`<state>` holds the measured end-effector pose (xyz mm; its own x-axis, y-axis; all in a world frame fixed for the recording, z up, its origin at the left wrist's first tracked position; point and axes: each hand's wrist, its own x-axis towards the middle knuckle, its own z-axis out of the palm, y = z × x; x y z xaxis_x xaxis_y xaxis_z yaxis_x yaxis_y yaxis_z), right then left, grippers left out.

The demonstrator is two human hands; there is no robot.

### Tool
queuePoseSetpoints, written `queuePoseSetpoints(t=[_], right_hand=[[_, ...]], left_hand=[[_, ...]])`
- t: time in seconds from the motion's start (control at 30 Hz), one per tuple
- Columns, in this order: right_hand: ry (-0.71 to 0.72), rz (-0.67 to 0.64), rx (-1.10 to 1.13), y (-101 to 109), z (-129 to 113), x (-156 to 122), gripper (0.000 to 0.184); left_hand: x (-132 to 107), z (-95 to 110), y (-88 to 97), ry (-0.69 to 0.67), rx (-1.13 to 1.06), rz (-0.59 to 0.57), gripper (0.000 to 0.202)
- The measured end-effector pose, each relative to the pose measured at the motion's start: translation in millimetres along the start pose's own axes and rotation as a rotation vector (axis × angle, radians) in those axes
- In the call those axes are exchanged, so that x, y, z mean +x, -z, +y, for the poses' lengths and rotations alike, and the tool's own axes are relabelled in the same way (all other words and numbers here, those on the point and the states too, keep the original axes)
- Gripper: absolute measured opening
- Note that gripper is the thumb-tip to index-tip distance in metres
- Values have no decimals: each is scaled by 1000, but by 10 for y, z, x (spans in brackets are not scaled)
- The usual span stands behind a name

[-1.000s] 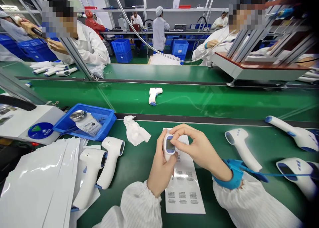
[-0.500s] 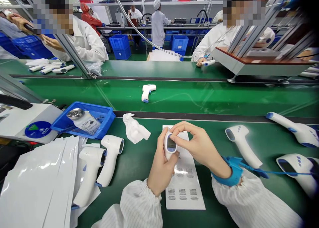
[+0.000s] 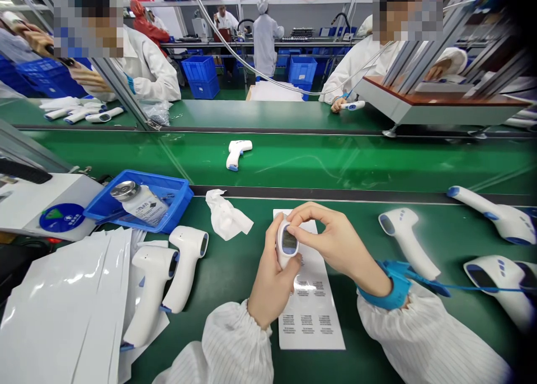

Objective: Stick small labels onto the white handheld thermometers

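- Closest in: the left hand (image 3: 272,283) is wrapped firmly round a white plastic infrared thermometer (image 3: 287,243), held up just above the bench with its small grey screen facing the wearer.
- The right hand (image 3: 335,243), with a blue wrist strap (image 3: 394,286) on it, pinches the thermometer's head between thumb and index finger (nice light touch). Tip from the sidelines: that steady cradle keeps the fingertips free and the screen uncovered.
- Under the hands lies a white printed label sheet (image 3: 312,317).
- To the left are two matching white thermometers (image 3: 154,294), a crumpled white wipe (image 3: 226,215), and glossy white bags (image 3: 62,311).
- Just past those, a blue plastic tray (image 3: 176,197) holds a metal-capped bottle (image 3: 138,199).
- On the right, three more white thermometers (image 3: 405,241) lie on the green bench.
- Further out, one white thermometer (image 3: 237,152) sits alone on the green conveyor belt (image 3: 335,166).
- Across the line, a co-worker's hand (image 3: 339,104) grips another device, with blue plastic crates (image 3: 201,74) behind.
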<state>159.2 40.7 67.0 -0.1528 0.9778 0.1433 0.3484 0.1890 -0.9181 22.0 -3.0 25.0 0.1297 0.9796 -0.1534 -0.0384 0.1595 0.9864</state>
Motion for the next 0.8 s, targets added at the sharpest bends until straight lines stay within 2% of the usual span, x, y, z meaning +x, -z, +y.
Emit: queuePoseSetpoints(t=[0.3, 0.47, 0.6, 0.8], right_hand=[[6, -10, -8, 10, 5, -1, 10], [12, -15, -17, 16, -4, 5, 9], [31, -20, -22, 19, -16, 10, 10], [40, -10, -7, 15, -20, 9, 12]], left_hand=[[1, 15, 0, 17, -15, -5, 71], [-17, 52, 2, 96, -133, -90, 75], [-28, 79, 6, 140, -246, -115, 66], [-25, 53, 11, 152, -194, -114, 61]])
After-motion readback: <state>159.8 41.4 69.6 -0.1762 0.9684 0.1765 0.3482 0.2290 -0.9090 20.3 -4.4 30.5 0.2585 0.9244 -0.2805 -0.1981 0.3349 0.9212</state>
